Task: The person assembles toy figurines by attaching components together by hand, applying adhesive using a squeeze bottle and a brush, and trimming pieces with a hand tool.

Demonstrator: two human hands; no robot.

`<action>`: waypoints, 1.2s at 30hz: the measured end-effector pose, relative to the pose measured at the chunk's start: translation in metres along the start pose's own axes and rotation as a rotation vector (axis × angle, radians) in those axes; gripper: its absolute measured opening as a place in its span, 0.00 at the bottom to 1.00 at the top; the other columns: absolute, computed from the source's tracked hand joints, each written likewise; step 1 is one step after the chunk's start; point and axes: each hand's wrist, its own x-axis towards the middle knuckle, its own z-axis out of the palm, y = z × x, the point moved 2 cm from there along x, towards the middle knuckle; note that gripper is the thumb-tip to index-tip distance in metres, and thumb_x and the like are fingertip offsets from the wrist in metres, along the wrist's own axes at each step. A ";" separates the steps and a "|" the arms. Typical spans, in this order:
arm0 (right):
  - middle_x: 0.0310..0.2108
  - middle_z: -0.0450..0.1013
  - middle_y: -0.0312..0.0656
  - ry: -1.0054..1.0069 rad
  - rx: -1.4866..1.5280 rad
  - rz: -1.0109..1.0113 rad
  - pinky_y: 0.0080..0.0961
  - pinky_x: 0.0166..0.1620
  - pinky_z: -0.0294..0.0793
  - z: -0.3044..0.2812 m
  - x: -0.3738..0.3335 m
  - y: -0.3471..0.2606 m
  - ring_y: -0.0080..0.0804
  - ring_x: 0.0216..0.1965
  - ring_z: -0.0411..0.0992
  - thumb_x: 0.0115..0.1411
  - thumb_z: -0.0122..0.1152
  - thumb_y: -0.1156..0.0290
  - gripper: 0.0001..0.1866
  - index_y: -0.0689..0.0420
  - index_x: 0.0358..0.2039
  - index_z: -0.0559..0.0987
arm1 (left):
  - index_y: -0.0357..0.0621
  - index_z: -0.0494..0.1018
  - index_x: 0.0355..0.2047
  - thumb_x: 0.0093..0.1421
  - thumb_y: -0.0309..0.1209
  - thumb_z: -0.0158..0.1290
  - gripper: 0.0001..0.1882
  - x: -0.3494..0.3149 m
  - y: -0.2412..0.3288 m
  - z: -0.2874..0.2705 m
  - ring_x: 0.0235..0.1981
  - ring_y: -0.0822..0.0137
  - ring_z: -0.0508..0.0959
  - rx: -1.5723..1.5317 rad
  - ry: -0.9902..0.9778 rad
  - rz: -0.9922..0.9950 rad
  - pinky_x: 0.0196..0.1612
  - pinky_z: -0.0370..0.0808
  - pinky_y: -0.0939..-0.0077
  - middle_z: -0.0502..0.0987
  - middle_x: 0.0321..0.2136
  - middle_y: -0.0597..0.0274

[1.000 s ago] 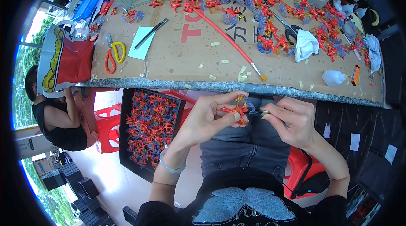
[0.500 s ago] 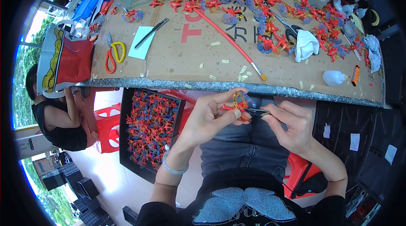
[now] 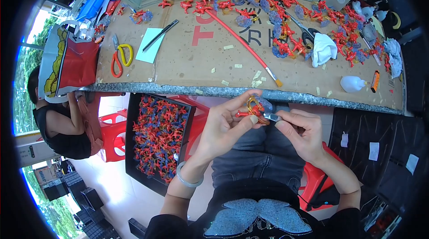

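Just below the table's front edge, my left hand [image 3: 225, 127] pinches a small plastic figurine [image 3: 255, 102] with red, clear yellow and clear blue parts. My right hand [image 3: 304, 132] grips a small metal-bladed tool [image 3: 271, 117] between thumb and fingers. Its flat silvery end touches or lies against the figurine's right side; which of the two I cannot tell. Most of the tool's handle is hidden in my fingers. Left of my left arm, a black tray [image 3: 189, 125] holds many similar figurines [image 3: 158, 138].
Brown cardboard covers the table [image 3: 187, 67]. On it lie red-and-yellow-handled cutters [image 3: 119, 60], a pen [image 3: 160, 35] on pale green paper, a red-handled brush [image 3: 241, 38], scissors [image 3: 308, 33], a white cloth [image 3: 323, 49] and a white bottle [image 3: 353, 83]. A person [image 3: 60, 125] sits at the left.
Both hands have shifted slightly, my right hand a little to the left. The tool has turned, so its flat silvery end shows more at the figurine.
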 end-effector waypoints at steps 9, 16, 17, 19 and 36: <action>0.21 0.71 0.35 0.163 0.215 0.042 0.09 0.22 0.57 0.010 -0.002 0.006 0.13 0.19 0.63 0.50 0.64 0.80 0.07 0.66 0.31 0.78 | 0.35 0.61 0.59 0.60 0.17 0.48 0.25 0.002 -0.016 0.006 0.41 0.71 0.79 0.072 0.151 0.059 0.45 0.77 0.78 0.79 0.38 0.54; 0.21 0.72 0.35 0.221 -0.260 -0.355 0.17 0.21 0.68 0.016 0.014 0.006 0.22 0.18 0.70 0.39 0.66 0.82 0.18 0.61 0.34 0.76 | 0.39 0.65 0.57 0.56 0.16 0.52 0.27 0.003 -0.014 0.015 0.41 0.68 0.79 0.407 0.205 0.234 0.41 0.80 0.73 0.80 0.33 0.48; 0.20 0.72 0.34 0.229 -0.322 -0.447 0.19 0.21 0.69 0.017 0.014 0.007 0.25 0.18 0.70 0.36 0.67 0.82 0.20 0.60 0.35 0.76 | 0.39 0.65 0.57 0.56 0.16 0.52 0.27 0.003 -0.013 0.016 0.41 0.68 0.79 0.407 0.207 0.237 0.41 0.80 0.73 0.80 0.33 0.48; 0.20 0.71 0.34 0.213 -0.405 -0.511 0.21 0.21 0.68 0.015 0.014 0.004 0.26 0.18 0.70 0.35 0.68 0.80 0.21 0.59 0.35 0.76 | 0.41 0.65 0.56 0.55 0.17 0.53 0.27 0.002 -0.013 0.018 0.40 0.65 0.80 0.408 0.229 0.170 0.40 0.81 0.71 0.80 0.34 0.46; 0.18 0.67 0.32 0.280 -0.663 -0.628 0.21 0.20 0.65 0.020 0.009 0.007 0.26 0.17 0.68 0.51 0.64 0.66 0.13 0.60 0.32 0.74 | 0.45 0.65 0.57 0.53 0.20 0.58 0.30 -0.002 -0.013 0.024 0.28 0.51 0.81 0.657 0.264 0.347 0.29 0.76 0.71 0.79 0.28 0.48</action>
